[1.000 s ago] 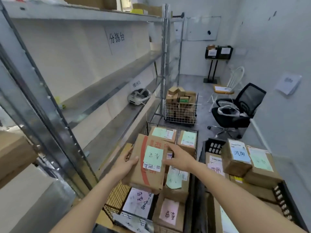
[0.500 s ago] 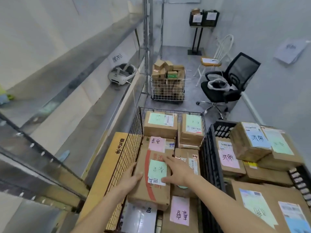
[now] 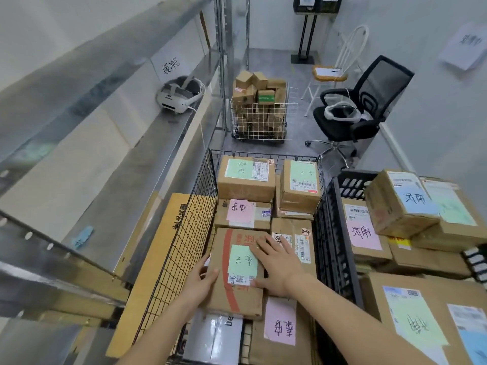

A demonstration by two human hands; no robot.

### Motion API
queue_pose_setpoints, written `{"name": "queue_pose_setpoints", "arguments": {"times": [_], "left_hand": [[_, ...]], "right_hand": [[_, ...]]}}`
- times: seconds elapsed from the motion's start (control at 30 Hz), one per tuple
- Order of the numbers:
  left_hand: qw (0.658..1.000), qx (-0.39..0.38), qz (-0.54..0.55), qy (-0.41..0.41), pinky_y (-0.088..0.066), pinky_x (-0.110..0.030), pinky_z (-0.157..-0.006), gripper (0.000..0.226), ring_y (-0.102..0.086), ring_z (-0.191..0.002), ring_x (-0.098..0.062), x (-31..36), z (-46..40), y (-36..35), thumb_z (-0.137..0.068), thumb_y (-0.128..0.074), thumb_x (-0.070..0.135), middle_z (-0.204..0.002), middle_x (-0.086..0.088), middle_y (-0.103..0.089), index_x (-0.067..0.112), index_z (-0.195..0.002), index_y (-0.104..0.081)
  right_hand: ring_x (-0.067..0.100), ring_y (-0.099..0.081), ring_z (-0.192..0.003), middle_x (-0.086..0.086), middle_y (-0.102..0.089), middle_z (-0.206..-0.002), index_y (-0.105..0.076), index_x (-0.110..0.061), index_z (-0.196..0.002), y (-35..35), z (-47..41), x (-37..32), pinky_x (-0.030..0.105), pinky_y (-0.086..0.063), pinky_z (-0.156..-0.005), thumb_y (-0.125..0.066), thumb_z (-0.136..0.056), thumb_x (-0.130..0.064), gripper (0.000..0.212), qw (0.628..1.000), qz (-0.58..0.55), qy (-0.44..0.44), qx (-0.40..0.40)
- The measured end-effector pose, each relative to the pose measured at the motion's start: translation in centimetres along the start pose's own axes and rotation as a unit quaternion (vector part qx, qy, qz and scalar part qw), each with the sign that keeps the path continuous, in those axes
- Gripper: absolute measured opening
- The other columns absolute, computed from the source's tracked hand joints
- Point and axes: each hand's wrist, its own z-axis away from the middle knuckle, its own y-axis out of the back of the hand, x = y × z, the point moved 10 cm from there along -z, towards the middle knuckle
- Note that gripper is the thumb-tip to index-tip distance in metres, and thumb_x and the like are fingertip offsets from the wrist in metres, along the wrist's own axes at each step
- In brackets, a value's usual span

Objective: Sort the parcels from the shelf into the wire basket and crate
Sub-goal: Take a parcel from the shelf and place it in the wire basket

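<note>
1. Running along the left, a metal shelf (image 3: 147, 143) carries a white headset (image 3: 180, 96).
2. Leaning beside the basket's left wall is a flat yellow carton (image 3: 158, 262).
3. Inside the black wire basket (image 3: 195, 214), a brown parcel (image 3: 237, 272) with a green label lies on top of other parcels.
4. Left hand (image 3: 201, 283) grips the parcel's left edge, thumb on top.
5. Right hand (image 3: 276, 264) lies flat and spread on its right side, pressing rather than clasping.
6. Right of the basket, touching it, the black crate (image 3: 340, 227) holds stacked boxes.
</note>
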Motion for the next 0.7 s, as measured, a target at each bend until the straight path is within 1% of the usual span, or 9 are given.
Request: {"name": "queue_pose_setpoints", "arguments": {"times": [0.1, 0.17, 0.3, 0.43, 0.53, 0.57, 0.63, 0.7], "left_hand": [[1.0, 0.02, 0.006, -0.006, -0.047, -0.024, -0.068, 0.06, -0.06, -0.099, -0.01, 0.0, -0.3, 0.7, -0.1, -0.06, 0.027, -0.124, -0.001, -0.059, 0.03, -0.155, -0.035], [0.999, 0.031, 0.009, -0.005, -0.048, -0.027, -0.072, 0.059, -0.06, -0.104, -0.015, -0.1, -0.5, 1.3, -0.1, -0.06, 0.026, -0.132, -0.004, -0.058, 0.03, -0.154, -0.035], [0.999, 0.043, 0.001, -0.012, -0.049, -0.035, -0.086, 0.06, -0.058, -0.112, -0.019, -0.2, -0.9, 2.2, -0.1, -0.061, 0.027, -0.137, -0.004, -0.057, 0.031, -0.154, -0.035], [0.999, 0.032, -0.002, -0.015, -0.049, -0.034, -0.086, 0.062, -0.058, -0.109, -0.017, -0.5, -0.9, 1.9, -0.099, -0.062, 0.028, -0.138, -0.003, -0.057, 0.028, -0.155, -0.035], [0.999, 0.028, 0.007, -0.022, -0.051, -0.039, -0.093, 0.062, -0.058, -0.112, -0.019, -0.6, -1.1, 1.9, -0.098, -0.062, 0.029, -0.138, -0.002, -0.056, 0.028, -0.154, -0.036], [0.999, 0.028, 0.011, -0.024, -0.051, -0.037, -0.092, 0.062, -0.058, -0.11, -0.018, -0.6, -1.1, 1.9, -0.098, -0.062, 0.029, -0.138, -0.002, -0.056, 0.028, -0.154, -0.036], [0.999, 0.028, 0.015, -0.03, -0.05, -0.03, -0.083, 0.061, -0.058, -0.103, -0.013, -0.4, -1.1, 1.8, -0.099, -0.061, 0.029, -0.137, -0.001, -0.056, 0.027, -0.154, -0.036], [0.999, 0.028, 0.012, -0.034, -0.049, -0.025, -0.075, 0.06, -0.057, -0.099, -0.008, -0.5, -1.1, 1.8, -0.099, -0.061, 0.029, -0.14, -0.002, -0.055, 0.027, -0.155, -0.036]], "right_hand": [[0.018, 0.017, -0.154, -0.002, 0.006, -0.17, -0.006, -0.028, -0.162, 0.0, -0.3, -0.4, 0.048, 0.013, -0.124, -0.047, -0.095, -0.067, 0.088, 1.0, -0.001, 0.002, 0.003], [0.018, 0.015, -0.155, -0.002, 0.005, -0.17, -0.008, -0.029, -0.162, 0.0, -0.6, -0.8, 0.049, 0.012, -0.124, -0.046, -0.096, -0.065, 0.085, 1.0, -0.007, 0.001, 0.003], [0.019, 0.013, -0.155, -0.001, 0.001, -0.17, -0.011, -0.033, -0.161, -0.3, -1.0, -1.3, 0.051, 0.013, -0.123, -0.046, -0.098, -0.062, 0.078, 1.0, 0.016, -0.011, 0.009], [0.02, 0.011, -0.155, -0.001, -0.002, -0.17, -0.012, -0.034, -0.161, -0.8, -1.3, -1.1, 0.052, 0.013, -0.123, -0.042, -0.099, -0.063, 0.076, 0.999, 0.025, -0.02, 0.01], [0.021, 0.011, -0.156, 0.0, -0.002, -0.17, -0.011, -0.034, -0.161, -0.8, -1.4, -1.2, 0.052, 0.014, -0.122, -0.041, -0.099, -0.063, 0.075, 0.999, 0.031, -0.021, 0.01], [0.021, 0.011, -0.156, 0.0, -0.002, -0.17, -0.011, -0.033, -0.161, -0.8, -1.4, -1.1, 0.052, 0.014, -0.122, -0.041, -0.099, -0.063, 0.075, 0.999, 0.032, -0.023, 0.009], [0.021, 0.011, -0.156, 0.0, -0.003, -0.17, -0.011, -0.033, -0.161, -0.8, -1.4, -1.1, 0.052, 0.014, -0.122, -0.042, -0.099, -0.062, 0.075, 0.999, 0.03, -0.024, 0.008], [0.02, 0.01, -0.156, 0.0, -0.004, -0.17, -0.011, -0.034, -0.161, -0.7, -1.4, -1.1, 0.052, 0.014, -0.122, -0.042, -0.099, -0.062, 0.075, 0.999, 0.024, -0.025, 0.011]]}}
